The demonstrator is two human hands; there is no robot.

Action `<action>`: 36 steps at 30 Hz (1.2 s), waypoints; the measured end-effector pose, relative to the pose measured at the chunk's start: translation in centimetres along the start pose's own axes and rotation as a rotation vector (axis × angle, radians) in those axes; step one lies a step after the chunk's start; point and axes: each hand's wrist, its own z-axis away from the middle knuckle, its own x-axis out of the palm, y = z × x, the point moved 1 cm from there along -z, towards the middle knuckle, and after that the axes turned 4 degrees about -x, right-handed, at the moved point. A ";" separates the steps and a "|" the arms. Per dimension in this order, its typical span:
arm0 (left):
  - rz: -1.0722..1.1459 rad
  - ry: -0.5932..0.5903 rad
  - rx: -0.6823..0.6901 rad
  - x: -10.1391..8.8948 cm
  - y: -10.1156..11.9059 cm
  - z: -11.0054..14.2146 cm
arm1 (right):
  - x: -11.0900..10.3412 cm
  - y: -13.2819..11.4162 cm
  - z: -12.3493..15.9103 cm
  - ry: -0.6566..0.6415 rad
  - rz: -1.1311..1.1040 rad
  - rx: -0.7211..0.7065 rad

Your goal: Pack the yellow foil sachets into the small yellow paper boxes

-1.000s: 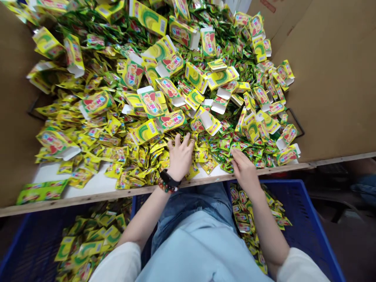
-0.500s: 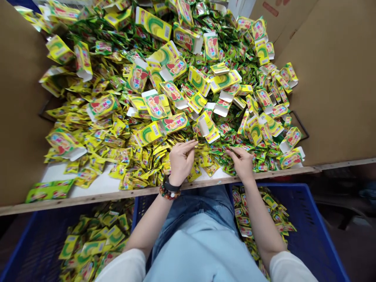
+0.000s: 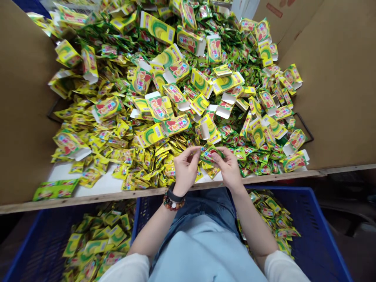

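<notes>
Both hands have come together since the last look, and a small packet is now up off the heap between them. I am watching from far away through the head camera.

The green and yellow packet [image 3: 212, 155] is just past the wooden table edge [image 3: 111, 197], above the heap and right between the hands. It is a flat little bag, and its long side runs left to right, tipped a bit. The right hand [image 3: 229, 168] is the nearer one. Its thumb and fingers are pinched on the right end of the packet, so that hand has a hold of it. The left hand [image 3: 185, 170] is curled, with its fingertips [image 3: 197, 149] up by the left end of the packet. I can't tell if they press on it or only sit just beside it.

Past the edge is a big heap of shiny packets [image 3: 123, 51] with open yellow paper boxes [image 3: 157, 107] lying on it. Below the edge are two blue crates [image 3: 26, 239] [image 3: 326, 231] with more packets in them. A black watch [image 3: 174, 192] and a string of beads [image 3: 173, 203] sit on the left wrist, right by the edge.
</notes>
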 end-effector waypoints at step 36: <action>-0.785 -0.189 0.483 1.6 -1.8 3.8 | -4.1 -6.7 2.2 -0.194 0.893 -0.349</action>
